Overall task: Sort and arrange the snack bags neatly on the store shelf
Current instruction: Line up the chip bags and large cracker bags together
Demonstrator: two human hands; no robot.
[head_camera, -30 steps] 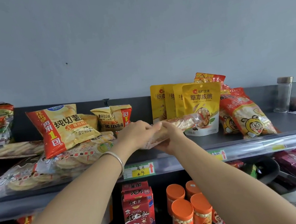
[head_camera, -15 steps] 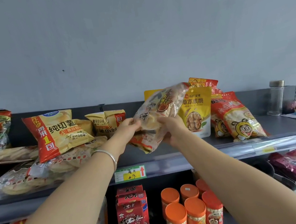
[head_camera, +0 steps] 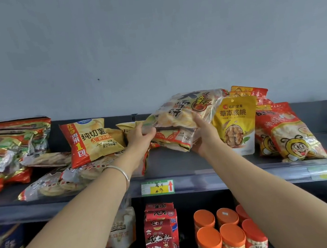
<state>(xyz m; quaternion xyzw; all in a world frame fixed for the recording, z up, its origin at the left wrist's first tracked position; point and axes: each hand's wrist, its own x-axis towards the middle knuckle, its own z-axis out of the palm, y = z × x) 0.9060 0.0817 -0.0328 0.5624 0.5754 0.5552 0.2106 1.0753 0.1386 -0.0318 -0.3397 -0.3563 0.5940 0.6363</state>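
Two snack bags, stacked. A clear plastic rice-cracker bag [head_camera: 179, 111] with black characters lies on a flatter clear bag with red-orange print [head_camera: 173, 141]. Both are held between the hands over the middle of the dark grey metal shelf [head_camera: 174, 162], right end tilted higher. Can't tell if the lower corner touches the shelf.

Left hand [head_camera: 141, 135] has its fingers curled round the left end. Right hand [head_camera: 204, 137] holds the right side from below, fingers curled up against the top bag. Both forearms are stretched forward, converging on the bags, with a thin silver bangle [head_camera: 121, 171] on the left wrist.

A yellow stand-up walnut pouch [head_camera: 235, 126] stands upright just right of the right hand. A yellow-and-red chip bag [head_camera: 90, 139] leans on a pile to the left. A green-edged price tag [head_camera: 157, 187] sits on the shelf lip below.
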